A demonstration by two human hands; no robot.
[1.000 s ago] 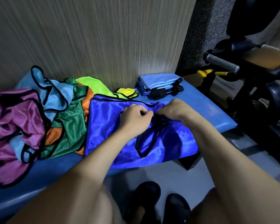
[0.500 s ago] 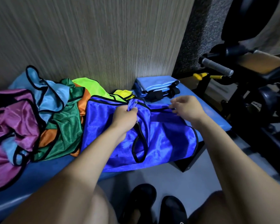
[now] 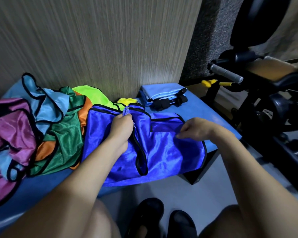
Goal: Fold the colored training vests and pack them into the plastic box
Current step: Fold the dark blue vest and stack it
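Vest, royal blue (image 3: 163, 152), lay flat across blue padded bench (image 3: 212, 115), long axis left-right, front hem draped over near edge. Left hand (image 3: 122, 126) gripped bunched strap at top edge. Right hand (image 3: 194, 128) pinched fabric on right half. Unfolded vest heap (image 3: 46, 127) left; folded light-blue vests (image 3: 162, 93) behind, against wood-grain wall. Gym machine (image 3: 265, 93) right.

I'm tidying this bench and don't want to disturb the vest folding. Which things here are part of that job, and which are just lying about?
Part of the job:
- blue vest, gripped by the left hand and right hand
- unfolded vest pile
- folded light-blue vests

Just lying about:
- gym machine
- black shoes

No plastic box shows.
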